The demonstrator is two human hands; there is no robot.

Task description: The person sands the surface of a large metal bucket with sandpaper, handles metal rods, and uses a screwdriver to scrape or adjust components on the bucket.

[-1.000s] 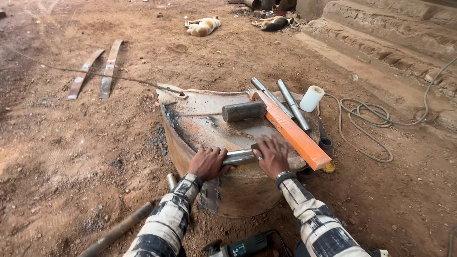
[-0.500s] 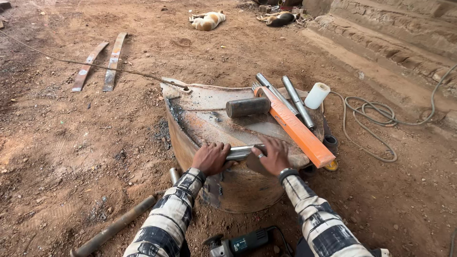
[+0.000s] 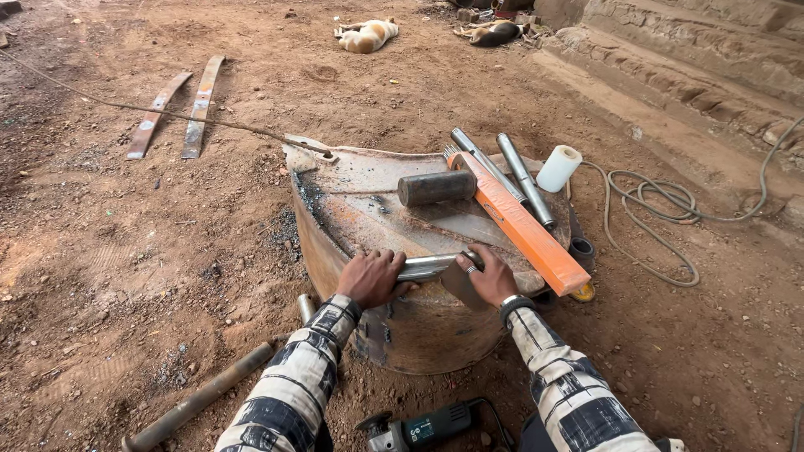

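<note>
Steel, bright and short, the bar [image 3: 429, 267] lay at the near edge of the rusty drum top [image 3: 360, 201], its long axis running left to right. Head view: the left hand [image 3: 373, 277] gripped its left end, fingers curled closed; the right hand [image 3: 488, 276] clasped its right end, fingers wrapped around it.

rusty drum [image 3: 352, 209] carries orange level [image 3: 519, 224], hammer head [image 3: 435, 187], two rods [image 3: 523, 177].
</note>
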